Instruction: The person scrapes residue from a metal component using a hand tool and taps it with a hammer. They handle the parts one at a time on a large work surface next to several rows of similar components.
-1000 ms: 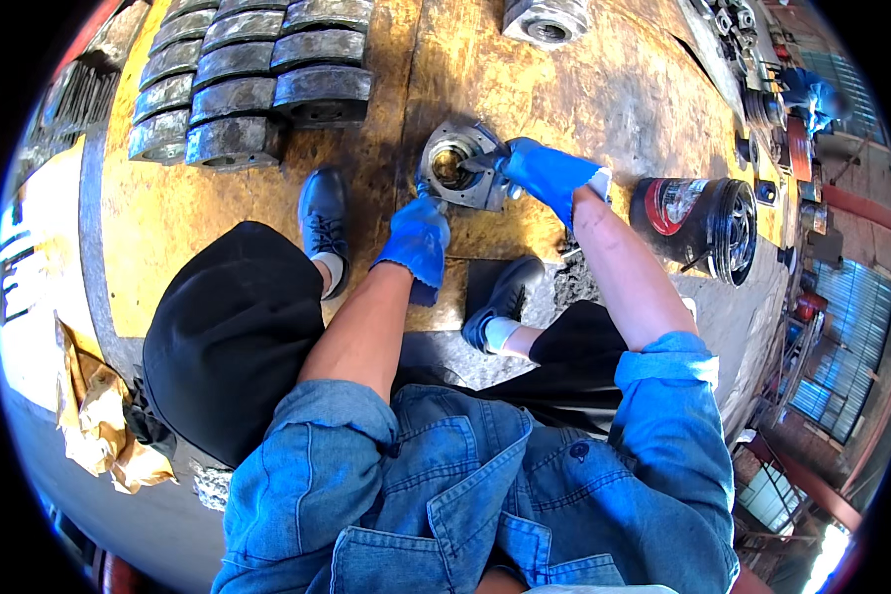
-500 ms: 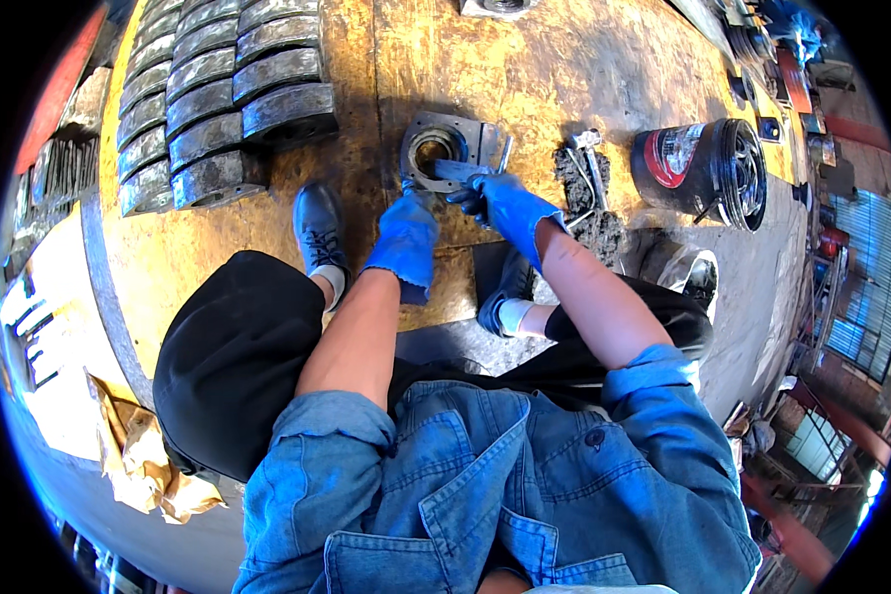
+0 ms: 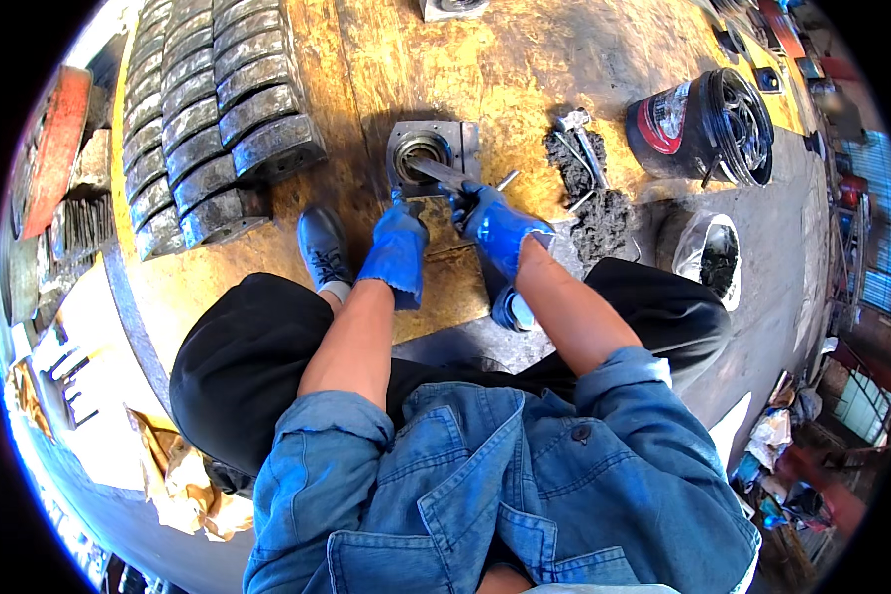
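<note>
Flat metal blade [image 3: 442, 172]: is now slanting from near right, having swung round from the housing's [image 3: 463, 135] right side; apparently reaching the bore [image 3: 421, 151] at a new angle.
Housing: is lying bore-up on the yellow board [image 3: 535, 79].
Right hand [image 3: 495, 220]: is wrapping the blade's near end, forearm angling leftward.
Left hand [image 3: 397, 240]: is touching the near-left corner; cannot tell whether it is gripping.

The housing [image 3: 457, 144] and flat tool [image 3: 438, 170] are bare metal; curved blocks [image 3: 226, 119], rough dull metal; bucket [image 3: 698, 129], glossy, plastic-looking; jacket [image 3: 455, 485], matt denim.
</note>
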Demonstrator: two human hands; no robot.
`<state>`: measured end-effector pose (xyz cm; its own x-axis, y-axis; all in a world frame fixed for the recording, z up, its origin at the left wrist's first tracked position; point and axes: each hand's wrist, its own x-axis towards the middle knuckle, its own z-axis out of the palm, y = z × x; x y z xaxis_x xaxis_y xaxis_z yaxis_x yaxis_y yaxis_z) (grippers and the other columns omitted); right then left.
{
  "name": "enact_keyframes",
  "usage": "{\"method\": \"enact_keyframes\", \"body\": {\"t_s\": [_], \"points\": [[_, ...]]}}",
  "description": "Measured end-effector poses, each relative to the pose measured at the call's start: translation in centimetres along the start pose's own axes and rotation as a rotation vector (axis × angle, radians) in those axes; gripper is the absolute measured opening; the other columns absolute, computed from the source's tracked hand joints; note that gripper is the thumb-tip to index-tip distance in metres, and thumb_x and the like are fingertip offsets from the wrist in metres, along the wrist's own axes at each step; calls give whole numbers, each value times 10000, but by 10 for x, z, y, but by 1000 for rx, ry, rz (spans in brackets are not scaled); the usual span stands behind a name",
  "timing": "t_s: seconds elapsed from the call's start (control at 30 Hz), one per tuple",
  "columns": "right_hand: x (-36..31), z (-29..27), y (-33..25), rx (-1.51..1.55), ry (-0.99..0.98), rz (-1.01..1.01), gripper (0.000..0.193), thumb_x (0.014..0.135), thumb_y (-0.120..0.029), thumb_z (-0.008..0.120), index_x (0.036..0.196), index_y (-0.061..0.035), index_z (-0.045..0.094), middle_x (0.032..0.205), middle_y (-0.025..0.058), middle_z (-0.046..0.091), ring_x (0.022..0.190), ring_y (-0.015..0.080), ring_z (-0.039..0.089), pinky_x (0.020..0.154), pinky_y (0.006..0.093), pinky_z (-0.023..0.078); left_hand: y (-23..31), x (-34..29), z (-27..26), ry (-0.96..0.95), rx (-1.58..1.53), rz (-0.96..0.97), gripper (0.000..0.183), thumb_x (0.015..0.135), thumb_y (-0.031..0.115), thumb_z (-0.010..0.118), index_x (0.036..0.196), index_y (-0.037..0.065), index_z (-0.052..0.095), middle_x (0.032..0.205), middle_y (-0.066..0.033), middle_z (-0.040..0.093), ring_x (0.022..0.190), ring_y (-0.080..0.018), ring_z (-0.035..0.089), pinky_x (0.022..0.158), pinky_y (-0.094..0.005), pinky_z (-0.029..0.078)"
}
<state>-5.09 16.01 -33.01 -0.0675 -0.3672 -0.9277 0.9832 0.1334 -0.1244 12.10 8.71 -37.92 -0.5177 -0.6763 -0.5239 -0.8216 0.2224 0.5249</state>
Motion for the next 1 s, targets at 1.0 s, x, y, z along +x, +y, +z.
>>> {"method": "enact_keyframes", "body": {"t_s": [1.0], "points": [[-324,-432,-216,-771,843,-868,275,956,-320,553,1065,-108,690,710,43,674,578,141,611,495,325,456,-29,11,-11,128,112,687,280,811,16,544,1047,0,694,777,-56,635,705,-173,566,638,-333,472]]}}
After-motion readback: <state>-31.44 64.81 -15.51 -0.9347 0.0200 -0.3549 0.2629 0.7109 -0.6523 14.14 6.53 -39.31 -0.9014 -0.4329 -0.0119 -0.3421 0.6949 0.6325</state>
